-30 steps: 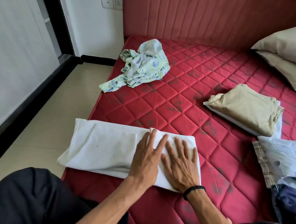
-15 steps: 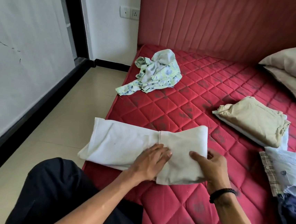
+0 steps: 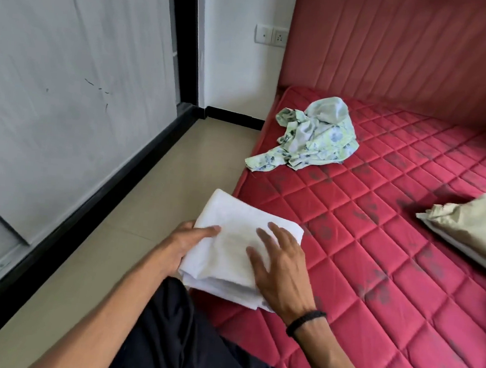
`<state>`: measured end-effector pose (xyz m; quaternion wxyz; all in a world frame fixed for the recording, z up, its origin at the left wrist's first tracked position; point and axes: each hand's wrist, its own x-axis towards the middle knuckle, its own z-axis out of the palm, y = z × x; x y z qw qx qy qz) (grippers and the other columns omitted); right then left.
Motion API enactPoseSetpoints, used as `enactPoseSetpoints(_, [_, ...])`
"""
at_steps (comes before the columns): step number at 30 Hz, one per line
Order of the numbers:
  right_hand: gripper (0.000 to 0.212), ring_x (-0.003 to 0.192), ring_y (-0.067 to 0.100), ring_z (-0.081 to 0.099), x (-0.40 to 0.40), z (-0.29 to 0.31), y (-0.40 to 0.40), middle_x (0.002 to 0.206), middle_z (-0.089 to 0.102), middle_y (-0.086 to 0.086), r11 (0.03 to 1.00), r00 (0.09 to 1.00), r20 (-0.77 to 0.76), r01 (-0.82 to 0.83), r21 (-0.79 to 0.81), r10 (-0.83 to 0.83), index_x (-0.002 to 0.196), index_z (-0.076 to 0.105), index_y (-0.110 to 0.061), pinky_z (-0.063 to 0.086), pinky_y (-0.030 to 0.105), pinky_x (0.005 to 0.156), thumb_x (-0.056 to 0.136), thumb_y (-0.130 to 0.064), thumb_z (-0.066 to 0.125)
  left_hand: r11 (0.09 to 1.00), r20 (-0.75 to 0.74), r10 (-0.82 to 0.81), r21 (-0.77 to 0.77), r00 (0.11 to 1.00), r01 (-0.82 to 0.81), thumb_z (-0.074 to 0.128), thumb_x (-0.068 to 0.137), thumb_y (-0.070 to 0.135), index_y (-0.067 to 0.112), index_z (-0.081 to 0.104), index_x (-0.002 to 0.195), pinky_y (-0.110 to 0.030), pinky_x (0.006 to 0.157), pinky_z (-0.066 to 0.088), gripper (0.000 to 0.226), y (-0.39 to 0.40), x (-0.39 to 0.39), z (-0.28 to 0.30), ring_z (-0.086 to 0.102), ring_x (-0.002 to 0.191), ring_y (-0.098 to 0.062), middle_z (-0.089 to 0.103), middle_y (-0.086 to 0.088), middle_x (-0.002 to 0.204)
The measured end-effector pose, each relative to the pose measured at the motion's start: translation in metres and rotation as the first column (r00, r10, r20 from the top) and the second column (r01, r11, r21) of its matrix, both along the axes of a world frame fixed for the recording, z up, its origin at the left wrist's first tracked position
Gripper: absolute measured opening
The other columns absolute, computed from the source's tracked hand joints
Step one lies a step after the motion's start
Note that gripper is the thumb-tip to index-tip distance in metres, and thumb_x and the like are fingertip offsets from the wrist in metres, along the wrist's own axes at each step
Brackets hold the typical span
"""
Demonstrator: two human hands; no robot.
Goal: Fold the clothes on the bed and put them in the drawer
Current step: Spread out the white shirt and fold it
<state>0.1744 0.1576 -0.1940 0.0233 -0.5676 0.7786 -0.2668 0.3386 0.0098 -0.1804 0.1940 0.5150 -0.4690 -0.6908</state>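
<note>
A white garment (image 3: 230,236), folded into a thick square, sits at the near left edge of the red quilted mattress (image 3: 377,256), partly overhanging the floor. My left hand (image 3: 182,246) grips its left side, thumb on top and fingers hidden beneath. My right hand (image 3: 278,267) lies flat on top of it, fingers spread. A crumpled pale green floral garment (image 3: 314,137) lies unfolded near the bed's far left corner. A folded beige garment (image 3: 475,224) rests at the right edge of view.
A beige tiled floor strip (image 3: 130,232) runs between the bed and a grey wall panel with a black base (image 3: 85,207). The red padded headboard (image 3: 412,51) stands behind. My dark-trousered knee (image 3: 179,341) is at the bottom. No drawer is visible.
The long white garment was folded over from the right into a compact square. My left hand moved to grip its left side; the view swung left.
</note>
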Motion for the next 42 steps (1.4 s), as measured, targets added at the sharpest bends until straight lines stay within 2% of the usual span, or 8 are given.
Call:
enactPoseSetpoints(4, [0.069,0.158,0.029,0.005,0.006,-0.05,-0.005,0.172,0.01,-0.002,0.953,0.988,-0.152,0.047,0.299,-0.001,0.161,0.015,-0.044,0.002,0.061,0.124,0.099,-0.073,0.02,0.976,0.226,0.008,-0.214,0.974,0.042,0.08,0.088,0.024,0.009,0.068,0.114,-0.037,0.078,0.061,0.032,-0.019,-0.007,-0.038,0.074,0.087,-0.026,0.077,-0.009,0.105])
enactPoseSetpoints(9, [0.07,0.158,0.029,0.01,0.014,-0.054,-0.007,0.171,0.017,0.0,0.96,0.977,-0.191,0.143,0.24,-0.097,0.161,0.021,-0.041,0.007,0.063,0.123,0.099,-0.073,0.024,0.803,0.545,0.055,-0.522,0.837,0.288,0.061,0.098,0.04,0.016,0.049,0.143,-0.04,0.094,0.048,0.052,-0.009,-0.023,-0.047,0.062,0.116,-0.036,0.065,-0.012,0.131])
enactPoseSetpoints(15, [0.091,0.154,0.033,0.022,0.016,-0.051,0.023,0.165,0.029,0.006,0.989,0.976,-0.197,-0.066,0.129,0.091,0.154,0.042,-0.036,0.0,0.068,0.121,0.081,-0.091,0.043,0.943,0.386,0.037,-0.318,0.922,0.096,0.07,0.089,0.047,0.02,0.062,0.122,-0.037,0.083,0.056,0.043,-0.018,-0.016,-0.046,0.07,0.096,-0.027,0.072,-0.002,0.112])
enactPoseSetpoints(21, [0.036,0.101,0.026,0.056,0.012,-0.044,0.019,0.115,0.057,0.0,0.959,0.904,-0.344,-0.282,-0.031,0.255,0.119,0.062,-0.024,0.047,0.049,0.094,0.088,-0.041,0.073,0.985,-0.035,0.098,0.145,0.995,-0.092,0.076,0.092,0.035,0.011,0.069,0.121,-0.039,0.078,0.061,0.038,-0.022,-0.009,-0.028,0.075,0.09,-0.028,0.079,-0.011,0.102])
enactPoseSetpoints(25, [0.015,0.075,0.024,0.051,0.017,-0.031,0.008,0.088,0.052,-0.001,0.968,0.885,-0.402,-0.25,0.021,0.237,0.093,0.058,-0.019,0.04,0.034,0.062,0.082,-0.012,0.065,0.99,0.086,-0.056,-0.122,0.995,0.067,0.083,0.075,0.061,0.033,0.045,0.146,-0.041,0.104,0.05,0.086,-0.01,0.01,-0.011,0.062,0.121,-0.022,0.06,-0.001,0.138])
enactPoseSetpoints(29, [0.017,0.064,0.022,0.045,0.02,-0.021,0.0,0.08,0.046,-0.001,0.972,0.889,-0.403,-0.233,0.013,0.218,0.093,0.05,-0.018,0.029,0.032,0.053,0.079,-0.008,0.049,0.61,0.563,-0.381,-0.443,0.734,0.657,0.098,0.051,0.052,0.055,0.027,0.141,-0.032,0.104,0.043,0.115,0.005,0.038,-0.01,0.036,0.126,-0.01,0.023,0.015,0.139])
enactPoseSetpoints(32, [0.028,0.061,0.023,0.044,0.025,-0.026,-0.001,0.078,0.045,-0.001,0.97,0.886,-0.402,-0.24,0.032,0.232,0.092,0.048,-0.019,0.027,0.031,0.051,0.072,-0.002,0.059,0.315,0.81,-0.249,-0.45,0.531,0.835,0.088,0.065,0.033,0.044,0.042,0.115,-0.026,0.084,0.045,0.069,0.009,0.038,-0.026,0.04,0.111,-0.01,0.033,0.016,0.118])
enactPoseSetpoints(42, [0.071,0.058,0.021,0.048,0.039,-0.034,0.009,0.078,0.049,-0.001,0.98,0.891,-0.411,-0.152,0.127,0.192,0.099,0.058,-0.019,0.03,0.03,0.049,0.032,0.001,0.07,0.098,0.722,0.203,-0.687,0.661,0.72,0.065,0.046,-0.015,0.024,0.033,0.067,-0.021,0.047,0.004,0.055,0.017,0.035,-0.022,0.023,0.045,-0.02,0.029,0.008,0.066])
